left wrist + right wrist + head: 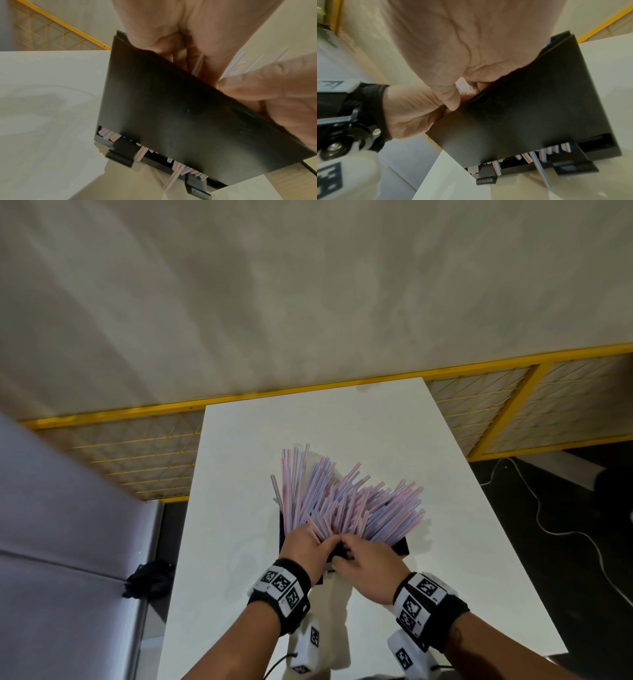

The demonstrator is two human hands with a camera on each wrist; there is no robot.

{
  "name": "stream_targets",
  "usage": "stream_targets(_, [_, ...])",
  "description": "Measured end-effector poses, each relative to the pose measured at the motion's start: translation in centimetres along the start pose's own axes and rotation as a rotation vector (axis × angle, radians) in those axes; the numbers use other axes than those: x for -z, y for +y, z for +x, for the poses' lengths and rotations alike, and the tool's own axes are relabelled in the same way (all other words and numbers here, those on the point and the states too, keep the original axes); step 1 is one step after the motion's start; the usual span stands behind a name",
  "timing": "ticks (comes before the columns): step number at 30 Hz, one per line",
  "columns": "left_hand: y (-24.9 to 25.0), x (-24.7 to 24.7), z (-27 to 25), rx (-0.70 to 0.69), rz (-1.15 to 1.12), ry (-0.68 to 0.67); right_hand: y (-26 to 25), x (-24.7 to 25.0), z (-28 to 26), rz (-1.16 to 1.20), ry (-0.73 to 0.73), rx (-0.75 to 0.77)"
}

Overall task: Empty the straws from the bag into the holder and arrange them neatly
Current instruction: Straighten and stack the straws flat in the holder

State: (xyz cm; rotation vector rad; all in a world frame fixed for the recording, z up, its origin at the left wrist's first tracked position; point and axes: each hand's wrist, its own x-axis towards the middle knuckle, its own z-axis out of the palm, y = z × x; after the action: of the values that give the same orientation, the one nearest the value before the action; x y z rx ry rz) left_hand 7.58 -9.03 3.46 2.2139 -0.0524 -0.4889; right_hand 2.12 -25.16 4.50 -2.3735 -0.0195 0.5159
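Note:
A black holder [400, 546] stands on the white table [462, 559], and a thick fan of pink-and-blue striped straws [349, 501] leans out of it to the far right. My left hand [305, 546] reaches over the near wall with its fingers curled among the straw ends. My right hand [363, 556] is beside it and grips the near wall [530, 108], fingers inside and thumb outside. Straw tips [142, 151] show in the slot at the holder's base [171, 115], and one straw [541, 171] pokes out. A pale translucent sheet [332, 618], seemingly the bag, lies flat under the holder.
A yellow mesh fence [496, 412] runs behind the table's far edge. A white cable [548, 525] snakes over the dark floor at the right. A black cloth [147, 580] lies beside a grey-purple padded surface [68, 525] at the left.

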Motion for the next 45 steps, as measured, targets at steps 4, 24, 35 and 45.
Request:
stream_targets(4, [0.3,0.7,-0.4,0.006,-0.052,-0.005,0.1,0.3,0.2,-0.001,-0.043,0.002])
stream_targets(24, [-1.8,4.4,-1.8,0.023,-0.537,0.209,1.6,4.2,0.5,-0.334,-0.073,0.124])
stream_targets(35, [-2.4,2.2,-3.6,-0.28,0.339,-0.015,-0.1,0.7,0.5,-0.379,-0.185,0.152])
stream_targets(45, [-1.9,0.5,-3.9,-0.326,0.565,-0.109,-1.5,1.0,5.2,-0.6,-0.567,0.072])
